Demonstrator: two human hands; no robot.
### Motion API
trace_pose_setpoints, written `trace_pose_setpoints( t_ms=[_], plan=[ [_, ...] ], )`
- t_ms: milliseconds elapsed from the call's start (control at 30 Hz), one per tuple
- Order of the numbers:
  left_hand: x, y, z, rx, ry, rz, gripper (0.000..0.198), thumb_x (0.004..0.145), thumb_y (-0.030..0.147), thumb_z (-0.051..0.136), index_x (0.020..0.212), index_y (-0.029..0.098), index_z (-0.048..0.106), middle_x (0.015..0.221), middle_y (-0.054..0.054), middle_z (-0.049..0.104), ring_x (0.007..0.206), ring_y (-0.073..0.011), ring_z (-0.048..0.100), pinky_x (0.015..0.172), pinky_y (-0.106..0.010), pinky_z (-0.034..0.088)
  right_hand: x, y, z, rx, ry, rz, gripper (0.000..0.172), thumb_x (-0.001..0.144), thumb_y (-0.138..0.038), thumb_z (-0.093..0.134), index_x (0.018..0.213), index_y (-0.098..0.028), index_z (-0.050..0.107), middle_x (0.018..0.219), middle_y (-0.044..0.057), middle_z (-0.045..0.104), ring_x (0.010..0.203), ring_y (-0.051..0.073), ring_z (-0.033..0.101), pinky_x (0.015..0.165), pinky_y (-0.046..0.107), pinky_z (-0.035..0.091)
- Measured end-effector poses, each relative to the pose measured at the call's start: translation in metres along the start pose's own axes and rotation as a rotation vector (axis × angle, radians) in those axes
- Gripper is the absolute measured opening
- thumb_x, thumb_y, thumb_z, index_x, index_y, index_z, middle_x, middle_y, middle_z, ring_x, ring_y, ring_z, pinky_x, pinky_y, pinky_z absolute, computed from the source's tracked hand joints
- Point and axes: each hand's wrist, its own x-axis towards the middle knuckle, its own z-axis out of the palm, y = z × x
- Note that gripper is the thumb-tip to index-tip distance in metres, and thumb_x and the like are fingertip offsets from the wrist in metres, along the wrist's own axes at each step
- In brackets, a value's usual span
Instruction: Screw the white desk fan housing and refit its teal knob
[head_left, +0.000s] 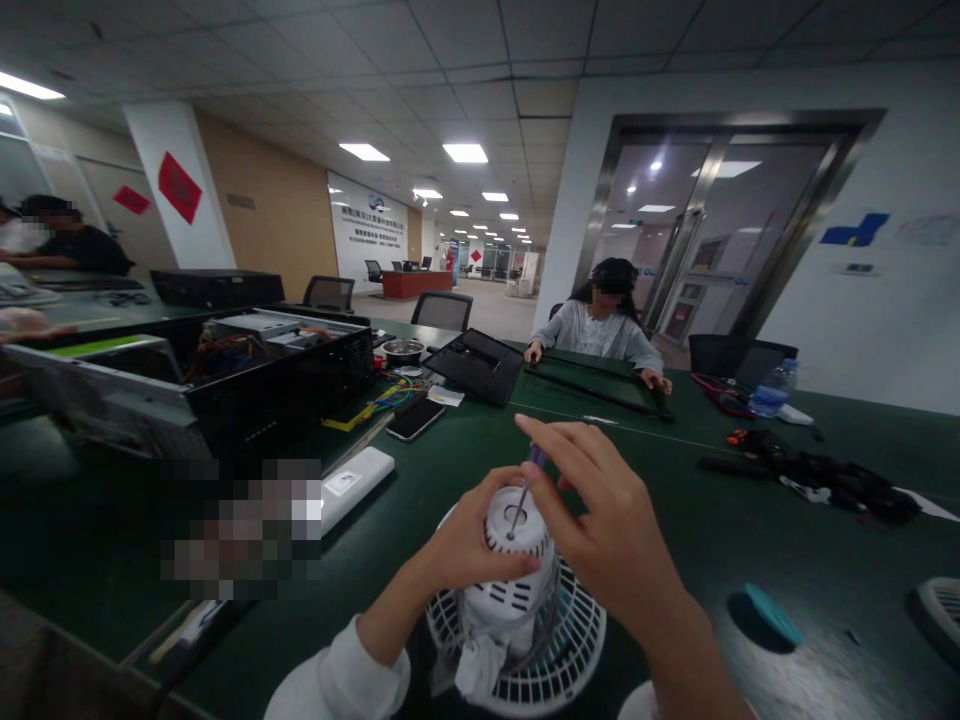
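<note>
A white electric fan [510, 600] rests on the green table, its slotted motor housing upward and its round grille [559, 690] beneath. My left hand [476, 535] is wrapped around the housing, thumb across the near side. Between the thumb and fingers of my right hand [592, 490] is a screwdriver [522, 503], held nearly upright. Its tip meets the top of the housing, close to a small hole. Most of the handle is hidden by my fingers. White cable or cloth-like material [480, 665] hangs at the housing's near side.
Left stands an opened black computer case [285, 400]. A phone [416, 418] and a white power strip [356, 490] lie nearer. Across the table, a person [611, 320] holds a black frame [592, 385]. To the right are a teal piece [772, 615], a water bottle [772, 388] and black straps [825, 475].
</note>
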Motion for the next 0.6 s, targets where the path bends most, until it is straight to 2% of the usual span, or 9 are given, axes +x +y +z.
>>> trace_pose_setpoints(
  t_ms=[100,267,367,433,533,600],
  plan=[
    [0.0,0.001,0.0,-0.013,-0.007,0.005,0.067,0.064,0.031,0.075,0.121,0.021,0.041,0.117,-0.006,0.055,0.104,-0.0239,0.054,0.091,-0.035,0.043,-0.001,-0.001,-0.006,0.09,-0.046,-0.014,0.033,0.085,-0.013,0.046,0.117,-0.015,0.055,0.095,0.007,0.067,0.083,0.015,0.06,0.067,0.027,0.05],
    [-0.001,0.001,0.0,0.02,-0.011,-0.035,0.067,0.064,0.033,0.073,0.122,0.02,0.042,0.115,-0.006,0.056,0.103,-0.0259,0.054,0.09,-0.037,0.044,0.0,-0.002,0.002,-0.027,0.066,-0.035,0.017,0.086,-0.021,0.051,0.097,-0.012,0.061,0.07,0.003,0.063,0.062,0.014,0.056,0.056,0.025,0.047],
    [-0.001,0.0,0.0,0.02,-0.01,-0.05,0.067,0.064,0.033,0.073,0.122,0.02,0.042,0.113,-0.006,0.057,0.101,-0.0259,0.055,0.089,-0.038,0.044,0.001,-0.001,0.006,-0.102,0.094,-0.035,0.019,0.088,-0.028,0.05,0.09,-0.013,0.062,0.061,0.002,0.057,0.057,0.014,0.052,0.053,0.026,0.045],
    [0.0,0.0,0.0,0.017,-0.012,-0.046,0.067,0.063,0.033,0.073,0.122,0.02,0.042,0.117,-0.007,0.055,0.105,-0.0266,0.053,0.092,-0.039,0.043,0.0,-0.001,0.004,-0.087,0.057,-0.011,0.023,0.088,-0.028,0.048,0.098,-0.013,0.061,0.068,0.004,0.06,0.063,0.015,0.055,0.055,0.027,0.046],
    [0.0,0.0,0.0,0.014,-0.012,-0.033,0.067,0.063,0.031,0.072,0.121,0.02,0.041,0.118,-0.007,0.055,0.107,-0.0262,0.053,0.094,-0.038,0.042,-0.001,-0.002,-0.002,0.035,-0.023,0.014,0.031,0.087,-0.019,0.044,0.116,-0.015,0.055,0.093,0.009,0.065,0.082,0.017,0.059,0.062,0.028,0.049],
    [0.0,0.0,0.0,0.009,-0.008,-0.025,0.067,0.064,0.029,0.072,0.122,0.02,0.041,0.117,-0.006,0.055,0.106,-0.0253,0.054,0.093,-0.037,0.043,-0.001,-0.002,-0.004,0.092,-0.052,0.005,0.033,0.086,-0.015,0.044,0.118,-0.017,0.053,0.095,0.008,0.066,0.083,0.016,0.06,0.062,0.027,0.049]
  ],
)
